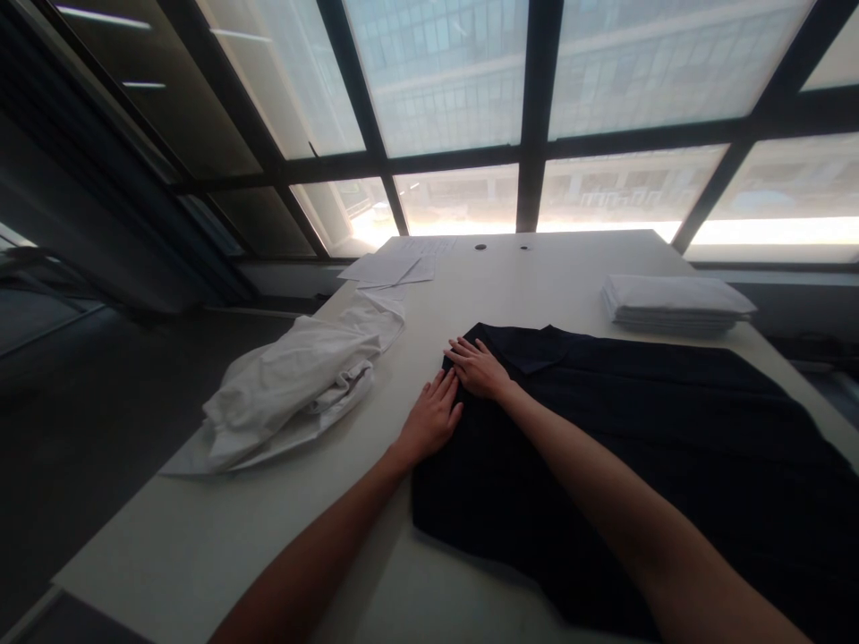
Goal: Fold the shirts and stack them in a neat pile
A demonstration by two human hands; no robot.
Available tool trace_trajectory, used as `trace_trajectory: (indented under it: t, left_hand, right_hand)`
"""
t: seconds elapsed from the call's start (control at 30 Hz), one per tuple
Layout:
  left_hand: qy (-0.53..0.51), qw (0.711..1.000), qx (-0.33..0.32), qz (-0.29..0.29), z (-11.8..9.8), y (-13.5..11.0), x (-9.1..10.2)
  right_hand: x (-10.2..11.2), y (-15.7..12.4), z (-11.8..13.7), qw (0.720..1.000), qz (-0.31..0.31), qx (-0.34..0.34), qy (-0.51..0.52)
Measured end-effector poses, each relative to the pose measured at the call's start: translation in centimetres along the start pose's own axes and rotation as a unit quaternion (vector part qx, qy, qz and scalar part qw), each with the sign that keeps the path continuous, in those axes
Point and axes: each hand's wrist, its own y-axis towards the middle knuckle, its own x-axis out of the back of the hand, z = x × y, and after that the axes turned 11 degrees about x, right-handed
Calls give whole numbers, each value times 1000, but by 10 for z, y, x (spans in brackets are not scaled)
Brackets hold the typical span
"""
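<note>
A dark navy garment [644, 411], its exact kind unclear, lies spread flat over the right half of the white table [362, 501]. My left hand [433, 416] rests flat at the garment's left edge, fingers stretched out. Just beyond it, my right hand [476, 367] presses flat on the far left corner of the cloth, its fingers spread. The two hands nearly touch, and neither grips anything. Near the right hand, a flap of the dark cloth lies folded over at the far edge.
A crumpled white cloth [295, 385] lies along the table's left edge. Paper sheets [389, 267] rest behind it. At the back right stands a stack of folded white cloths [677, 302]. Large framed windows [436, 80] rise beyond the table's far end.
</note>
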Motion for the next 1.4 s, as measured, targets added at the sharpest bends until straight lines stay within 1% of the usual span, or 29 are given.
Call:
trace_trajectory:
  t: [0.1, 0.33, 0.47, 0.6, 0.67, 0.73, 0.8, 0.83, 0.87, 0.93, 1.03, 1.1, 1.13, 1.27, 1.4]
  left_hand:
    - [0, 1000, 3, -3, -1, 0, 1]
    - [5, 1000, 6, 6, -2, 0, 2]
    - [4, 1000, 6, 1, -1, 0, 1]
    - [3, 1000, 5, -3, -1, 0, 0]
    - [5, 1000, 9, -4, -2, 0, 1]
    - [9, 1000, 16, -6, -3, -1, 1]
    - [14, 1000, 22, -7, -4, -1, 1]
    - [17, 1000, 26, -6, -4, -1, 0]
    - [19, 999, 29, -6, -4, -1, 0]
    - [21, 999, 32, -6, -4, -1, -1]
    - [19, 999, 30, -8, -3, -1, -2]
    - [20, 999, 27, -10, -3, -1, -2]
    - [21, 999, 26, -9, -3, -2, -2]
    - [32, 999, 25, -4, -4, -2, -1]
    - [45, 999, 31, 1, -5, -2, 0]
  right_hand:
    - [-1, 0, -1, 1000, 11, -8, -3]
    - [-7, 4, 2, 995, 0, -98, -19]
    - [-10, 5, 1, 990, -8, -140, -23]
    - [-11, 6, 1, 987, -6, -156, -26]
    - [-11, 5, 4, 988, -21, -148, -35]
    - [-10, 4, 7, 986, -60, -146, -56]
    - [-9, 3, 6, 977, -100, -173, -76]
    - [-8, 3, 4, 971, -108, -197, -79]
    - [-7, 3, 1, 966, -105, -222, -77]
    - [-5, 5, -9, 963, -66, -255, -59]
    - [0, 10, -24, 966, 12, -257, -25]
    - [2, 12, -32, 967, 41, -250, -12]
    - [2, 13, -34, 968, 45, -247, -10]
    - [-3, 11, -36, 973, 13, -228, -24]
    - [-4, 6, -32, 976, -24, -214, -30]
